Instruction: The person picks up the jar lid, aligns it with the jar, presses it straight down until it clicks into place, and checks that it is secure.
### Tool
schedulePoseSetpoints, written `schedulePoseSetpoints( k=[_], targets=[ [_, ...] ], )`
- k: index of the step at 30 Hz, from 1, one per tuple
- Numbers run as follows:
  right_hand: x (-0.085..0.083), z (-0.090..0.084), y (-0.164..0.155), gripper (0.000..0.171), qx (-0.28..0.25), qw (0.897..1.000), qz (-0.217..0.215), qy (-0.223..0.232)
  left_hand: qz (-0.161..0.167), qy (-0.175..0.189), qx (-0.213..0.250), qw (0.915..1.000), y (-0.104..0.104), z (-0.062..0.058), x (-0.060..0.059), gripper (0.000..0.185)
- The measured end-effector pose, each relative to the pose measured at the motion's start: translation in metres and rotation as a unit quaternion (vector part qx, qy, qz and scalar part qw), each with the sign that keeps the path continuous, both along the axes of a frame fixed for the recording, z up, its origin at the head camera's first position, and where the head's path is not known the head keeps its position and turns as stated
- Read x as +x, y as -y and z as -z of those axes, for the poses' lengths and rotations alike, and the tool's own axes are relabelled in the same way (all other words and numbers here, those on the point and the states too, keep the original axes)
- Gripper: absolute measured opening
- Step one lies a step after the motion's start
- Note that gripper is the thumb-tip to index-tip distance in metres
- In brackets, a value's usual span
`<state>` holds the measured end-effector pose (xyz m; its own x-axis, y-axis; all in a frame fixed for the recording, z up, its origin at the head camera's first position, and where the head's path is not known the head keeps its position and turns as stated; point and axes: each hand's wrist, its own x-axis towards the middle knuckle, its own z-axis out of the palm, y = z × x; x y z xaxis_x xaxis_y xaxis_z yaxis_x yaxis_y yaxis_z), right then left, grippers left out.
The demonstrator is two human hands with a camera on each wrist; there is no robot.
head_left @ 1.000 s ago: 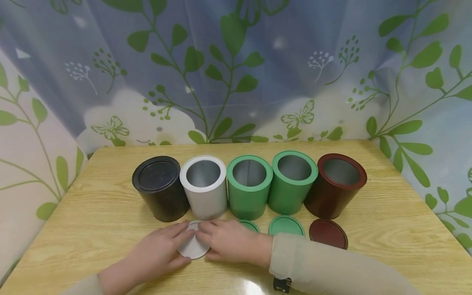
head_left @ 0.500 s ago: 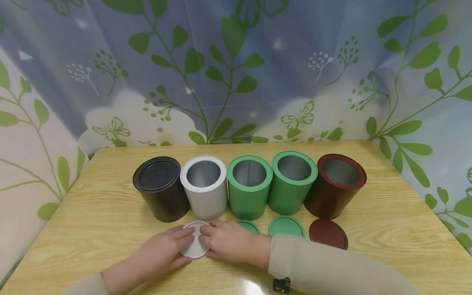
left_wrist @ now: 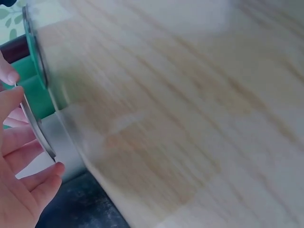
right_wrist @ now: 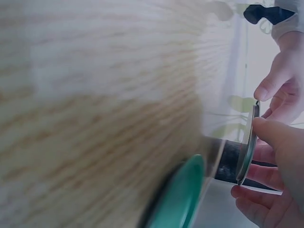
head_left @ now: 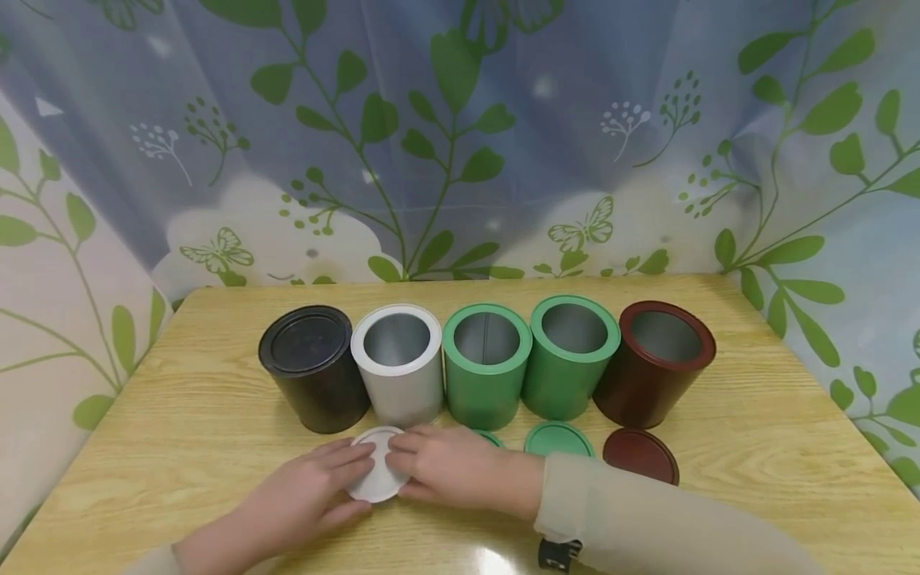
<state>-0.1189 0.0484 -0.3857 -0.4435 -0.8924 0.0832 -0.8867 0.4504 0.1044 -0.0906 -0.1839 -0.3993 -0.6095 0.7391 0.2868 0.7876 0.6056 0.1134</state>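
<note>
1. Compared with the earlier frame, the white lid is shifted slightly leftward in front of the white can, and more of the nearest green lid is covered by the right hand; the cans are left in place.
2. The white lid is held on the near side of the white can, its rim pinched from both sides; whether the counter is touched by it cannot be told.
3. By the left hand, the lid's left rim is pinched between thumb and fingers; by the right-hand grip, the right rim is pinched likewise.
4. Just left of the white can, the black can is seen with its top closed.
5. To the right of the white can, two green cans and a dark red can are lined up, all open-topped like it.
6. Nearer than the row and right of the white can, a second green lid and a dark red lid are laid on the counter.
7. Behind the white can, a leaf-patterned curtain is hung.
</note>
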Motion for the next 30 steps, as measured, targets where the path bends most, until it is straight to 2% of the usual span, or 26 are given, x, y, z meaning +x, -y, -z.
schedulePoseSetpoints(
  k=[8,17,23,30],
  targets=[
    [0.004,-0.016,-0.005,0.036,-0.040,0.999,-0.009,-0.028,0.001,-0.027,0.028,0.9992,0.001,-0.015,0.004,0.046],
    [0.009,-0.035,-0.011,0.037,-0.065,0.998,-0.010,-0.022,0.000,-0.062,0.053,0.9967,-0.001,-0.035,0.009,0.046],
    [0.011,-0.045,-0.015,0.037,-0.090,0.995,-0.009,-0.030,-0.002,-0.074,0.067,0.9950,-0.003,-0.043,0.009,0.051],
    [0.012,-0.054,-0.021,0.038,-0.123,0.992,-0.013,-0.036,0.006,-0.085,0.089,0.9924,-0.005,-0.052,0.010,0.048]
  ],
)
